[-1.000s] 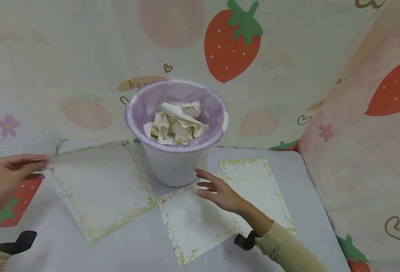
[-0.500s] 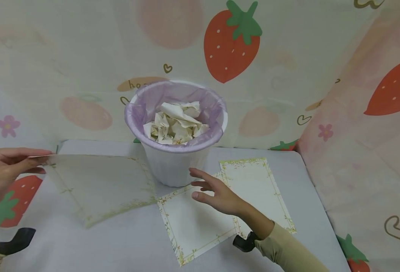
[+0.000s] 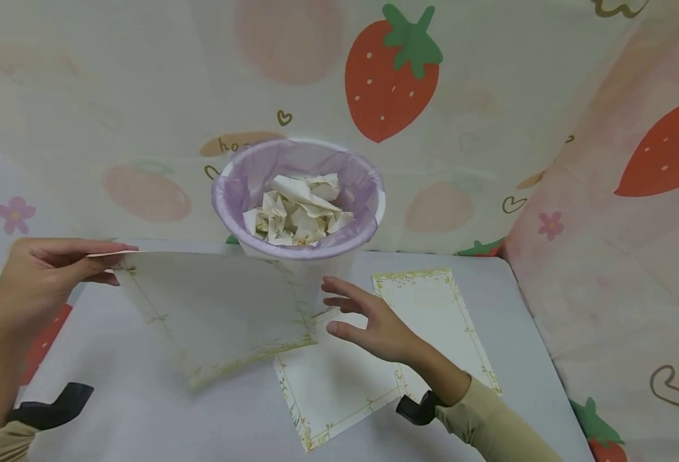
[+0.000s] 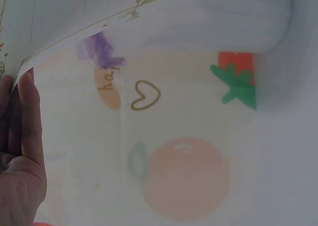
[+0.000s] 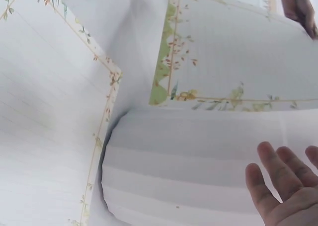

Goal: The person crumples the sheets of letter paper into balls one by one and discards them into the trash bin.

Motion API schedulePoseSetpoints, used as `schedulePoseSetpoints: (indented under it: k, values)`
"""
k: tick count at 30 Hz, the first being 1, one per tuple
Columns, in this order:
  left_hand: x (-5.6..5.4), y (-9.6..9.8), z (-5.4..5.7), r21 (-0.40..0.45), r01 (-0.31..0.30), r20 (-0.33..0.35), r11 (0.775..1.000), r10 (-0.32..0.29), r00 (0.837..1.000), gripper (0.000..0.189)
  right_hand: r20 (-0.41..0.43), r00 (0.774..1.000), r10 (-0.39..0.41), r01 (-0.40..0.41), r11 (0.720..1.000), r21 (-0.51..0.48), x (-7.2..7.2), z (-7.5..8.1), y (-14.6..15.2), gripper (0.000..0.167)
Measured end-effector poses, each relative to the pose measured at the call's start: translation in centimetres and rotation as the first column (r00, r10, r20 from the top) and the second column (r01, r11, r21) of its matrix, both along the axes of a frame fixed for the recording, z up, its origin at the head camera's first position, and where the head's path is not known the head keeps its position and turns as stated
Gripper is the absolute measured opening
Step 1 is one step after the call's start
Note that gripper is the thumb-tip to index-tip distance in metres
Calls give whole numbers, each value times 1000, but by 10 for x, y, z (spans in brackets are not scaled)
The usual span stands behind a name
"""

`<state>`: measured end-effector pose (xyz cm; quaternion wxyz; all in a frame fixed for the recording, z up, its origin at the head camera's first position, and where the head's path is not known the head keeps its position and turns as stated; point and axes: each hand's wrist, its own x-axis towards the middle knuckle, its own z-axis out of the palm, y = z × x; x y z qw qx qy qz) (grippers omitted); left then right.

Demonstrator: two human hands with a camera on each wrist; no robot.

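Observation:
My left hand [image 3: 56, 273] pinches one corner of a sheet of letter paper [image 3: 218, 308] with a leafy floral border. The sheet is raised off the table and its right end overlaps the white bin in the head view. In the left wrist view the paper [image 4: 99, 17] stretches away from the fingers. My right hand [image 3: 374, 324] holds nothing, fingers spread and slightly bent, above a second bordered sheet [image 3: 345, 372] lying flat. A third sheet [image 3: 438, 321] lies to its right, their edges meeting. Behind stands the bin [image 3: 368, 218] with a purple liner, filled with crumpled paper [image 3: 301, 208].
A white-covered table [image 3: 143, 423] carries everything. Strawberry-printed backdrop sheets [image 3: 478, 96] rise behind it and on the right. The bin stands at the back middle, between the hands and the backdrop.
My left hand has lifted the sheet and carried it to the right, and the sheet now hides the bin's lower front. My right hand has barely moved.

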<state>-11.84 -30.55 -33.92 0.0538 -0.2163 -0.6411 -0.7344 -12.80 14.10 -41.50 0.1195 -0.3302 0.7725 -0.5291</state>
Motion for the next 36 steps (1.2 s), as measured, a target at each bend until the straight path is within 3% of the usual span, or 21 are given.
schedulePoseSetpoints:
  k: [5,10,13,20,26,36]
  values:
    - [-5,15,-6,71,68,-10,995,-68,998,25,-70,997,-40,40,999,1,-1,3,2,63]
    - [-11,28,-15,158,151,-9,976,-151,988,30,-76,993,-88,90,996,22,-2,7,5,56]
    - [-13,35,-19,169,161,5,972,-164,986,31,-74,991,-114,116,993,26,-3,9,9,50]
    - [-15,47,-25,142,148,14,979,-152,988,29,-119,985,-129,133,991,30,-4,10,17,40]
    - [-15,53,-27,135,156,38,978,-163,986,27,-88,986,-141,142,990,6,-3,10,22,33]
    - [-13,62,-34,83,92,77,992,-98,992,29,-68,988,-136,133,990,-47,-4,4,26,27]
